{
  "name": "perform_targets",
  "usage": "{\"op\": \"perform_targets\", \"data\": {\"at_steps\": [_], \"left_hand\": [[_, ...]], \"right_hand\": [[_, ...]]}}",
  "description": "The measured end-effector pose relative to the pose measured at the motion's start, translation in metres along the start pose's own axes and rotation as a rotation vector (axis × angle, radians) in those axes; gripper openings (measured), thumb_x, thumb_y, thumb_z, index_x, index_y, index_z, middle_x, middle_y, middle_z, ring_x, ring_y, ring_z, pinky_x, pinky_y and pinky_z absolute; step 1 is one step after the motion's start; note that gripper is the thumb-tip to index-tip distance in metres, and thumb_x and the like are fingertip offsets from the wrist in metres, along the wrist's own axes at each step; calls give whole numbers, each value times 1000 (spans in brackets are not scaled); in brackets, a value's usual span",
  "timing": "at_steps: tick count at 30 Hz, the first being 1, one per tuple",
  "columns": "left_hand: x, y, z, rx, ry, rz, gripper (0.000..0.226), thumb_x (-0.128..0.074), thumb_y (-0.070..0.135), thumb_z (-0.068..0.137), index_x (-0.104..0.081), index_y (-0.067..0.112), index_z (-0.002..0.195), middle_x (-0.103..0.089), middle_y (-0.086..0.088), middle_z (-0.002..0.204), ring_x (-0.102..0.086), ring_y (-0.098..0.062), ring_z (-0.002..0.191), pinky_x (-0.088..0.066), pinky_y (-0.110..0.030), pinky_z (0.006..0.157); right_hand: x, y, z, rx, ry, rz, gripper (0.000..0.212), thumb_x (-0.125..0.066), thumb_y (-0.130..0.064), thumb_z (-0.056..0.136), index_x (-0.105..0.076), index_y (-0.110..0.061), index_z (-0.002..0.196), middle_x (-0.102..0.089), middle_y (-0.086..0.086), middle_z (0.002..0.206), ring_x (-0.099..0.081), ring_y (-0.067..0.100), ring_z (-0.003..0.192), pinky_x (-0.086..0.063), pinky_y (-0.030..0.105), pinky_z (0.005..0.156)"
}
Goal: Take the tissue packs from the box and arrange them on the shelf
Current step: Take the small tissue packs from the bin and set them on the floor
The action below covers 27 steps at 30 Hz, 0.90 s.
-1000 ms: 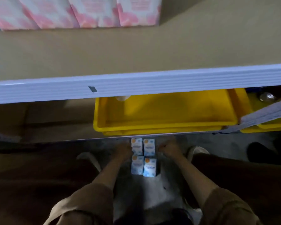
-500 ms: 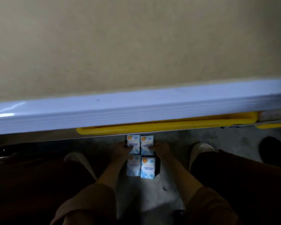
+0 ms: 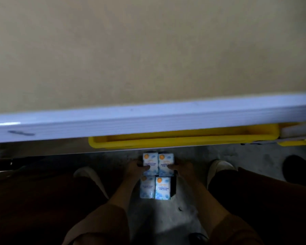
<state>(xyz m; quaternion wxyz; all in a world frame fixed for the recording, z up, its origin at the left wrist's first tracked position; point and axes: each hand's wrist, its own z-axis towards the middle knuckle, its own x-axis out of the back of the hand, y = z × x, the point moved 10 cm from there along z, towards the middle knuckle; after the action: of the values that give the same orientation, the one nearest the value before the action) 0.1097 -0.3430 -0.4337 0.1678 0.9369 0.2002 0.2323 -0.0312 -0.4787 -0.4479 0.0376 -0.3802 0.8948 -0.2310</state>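
Over grey floor (image 3: 168,220), left grip (image 3: 134,168) and right grip (image 3: 182,169) each pinch one of two far tissue packs (image 3: 150,159).

My brown sleeves (image 3: 99,225) end mid-forearm; dark trousers (image 3: 42,200); pale shoes (image 3: 219,165) at eleven and one o'clock.

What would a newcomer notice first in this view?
Four bright blue-and-white packs sit in a two-by-two block on the dim floor, low centre. The left hand and right hand grip the far two from either side. Above, the pale shelf edge crosses the whole view, a yellow tray beneath it.
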Motion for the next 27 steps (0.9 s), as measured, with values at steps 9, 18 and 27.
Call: {"op": "perform_targets", "data": {"at_steps": [9,18,27], "left_hand": [[22,45,-63,-145,-7,-16,36,-69,1,80,-61,-14,111,-64,-31,116,-64,-40,104,-50,-43,92],[65,138,-179,-415,32,176,36,-73,19,79,-69,-5,106,-67,-11,93,-47,-1,56,-45,-16,52],[112,199,-324,-759,135,66,35,-73,18,78,-68,-4,106,-69,-19,110,-60,-2,62,-49,-10,52]], "right_hand": [[27,-38,-74,113,10,145,34,-60,16,78,-55,24,111,-71,30,89,-56,0,28,-48,12,35],[73,-101,-181,319,0,131,14,-68,10,74,-68,8,89,-74,14,72,-65,10,47,-53,18,47],[119,-175,-326,576,-33,52,23,-67,4,78,-56,2,98,-66,14,89,-62,17,73,-54,14,46]]}}
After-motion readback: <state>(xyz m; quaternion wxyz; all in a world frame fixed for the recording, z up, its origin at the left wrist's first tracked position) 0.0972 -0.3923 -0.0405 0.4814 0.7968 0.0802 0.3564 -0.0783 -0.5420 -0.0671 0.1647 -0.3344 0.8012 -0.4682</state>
